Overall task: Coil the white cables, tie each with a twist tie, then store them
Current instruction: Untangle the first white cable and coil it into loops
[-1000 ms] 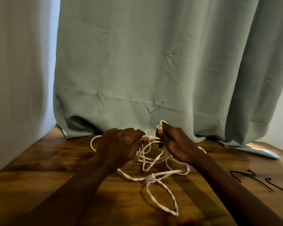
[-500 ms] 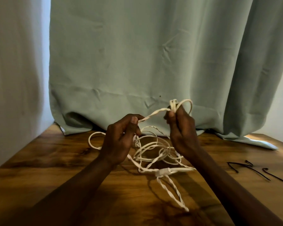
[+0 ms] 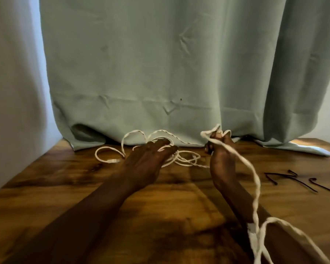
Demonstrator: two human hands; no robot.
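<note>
White cable (image 3: 258,189): loose loops on wooden table (image 3: 46,187), one strand raised and trailing toward the viewer. Left hand (image 3: 151,159): fingers straight, laid among the loops. Right hand (image 3: 220,155): fingers curled, gripping the raised strand. Black twist ties (image 3: 291,178): on the table at right, well apart.

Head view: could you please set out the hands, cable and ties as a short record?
left hand: fingers extended on loose loops of white cable
right hand: grips the cable, raised above the wooden table
cable state: tangled, uncoiled, one strand trailing toward camera
twist ties: black, on table at right, untouched
backdrop: green curtain
</note>
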